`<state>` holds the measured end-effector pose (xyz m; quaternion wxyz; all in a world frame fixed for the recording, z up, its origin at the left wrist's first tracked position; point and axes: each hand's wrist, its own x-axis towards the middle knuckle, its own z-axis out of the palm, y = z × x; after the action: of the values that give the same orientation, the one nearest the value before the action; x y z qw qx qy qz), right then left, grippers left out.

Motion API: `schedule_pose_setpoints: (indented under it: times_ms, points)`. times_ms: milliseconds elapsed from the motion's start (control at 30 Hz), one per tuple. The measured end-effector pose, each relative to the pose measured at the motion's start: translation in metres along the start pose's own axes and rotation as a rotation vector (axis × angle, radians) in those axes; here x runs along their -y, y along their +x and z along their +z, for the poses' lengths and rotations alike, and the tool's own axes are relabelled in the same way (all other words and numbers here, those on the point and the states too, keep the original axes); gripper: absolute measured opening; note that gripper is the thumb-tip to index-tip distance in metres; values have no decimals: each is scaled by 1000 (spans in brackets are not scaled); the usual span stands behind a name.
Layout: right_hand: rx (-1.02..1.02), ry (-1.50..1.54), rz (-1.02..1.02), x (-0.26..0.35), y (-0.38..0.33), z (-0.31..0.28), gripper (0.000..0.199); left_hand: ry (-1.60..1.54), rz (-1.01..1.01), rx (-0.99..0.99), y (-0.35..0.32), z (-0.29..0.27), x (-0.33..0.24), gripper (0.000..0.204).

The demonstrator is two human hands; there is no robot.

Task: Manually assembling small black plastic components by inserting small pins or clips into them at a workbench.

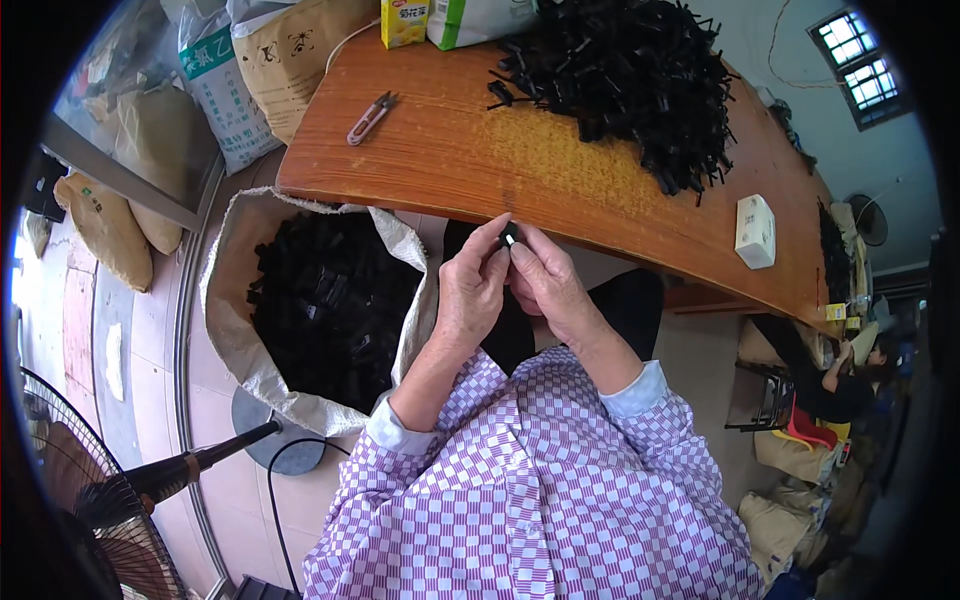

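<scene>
In front of my lap, just below the near edge of the wooden table (420, 140), my two hands meet fingertip to fingertip. A small black plastic part (509, 235) with a light spot on it is pinched between them. The thumb and fingers of my left hand (470, 292) close on its left side. My right hand (553, 290) grips the other side, its thumb next to the light spot. Fingers cover most of the part, so its full shape is hidden. A big heap of black parts with thin stems (630, 85) lies on the table beyond my hands.
To my left stands an open white woven sack (222, 300) filled with black parts (325, 300). Thread snips (370, 118) and a white box (755, 232) lie on the table. A fan (90, 490) stands lower left. Another person (825, 395) sits far right. Full sacks (225, 95) stand behind.
</scene>
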<state>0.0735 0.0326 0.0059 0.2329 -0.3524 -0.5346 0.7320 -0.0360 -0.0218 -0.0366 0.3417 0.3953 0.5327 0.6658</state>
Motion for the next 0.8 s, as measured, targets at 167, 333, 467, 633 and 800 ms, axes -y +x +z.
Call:
schedule_pose_setpoints:
  times_ms: [167,333,467,633,800]
  points:
    - [28,10,44,7,18,14,29,221,107,-101,6,-12,-19,36]
    - [111,-333,-179,2,41,29,28,240,161,-206,11,-33,-10,36]
    - [188,-439,-372,7,69,19,26,148,107,-235,19,-41,-23,32]
    - [88,-959,-313,62,124,-8,33,221,46,-297,15,-93,-24,30]
    - [-199,-1418,-469,63,180,-45,29,829,-23,-215,-2,-137,-33,32]
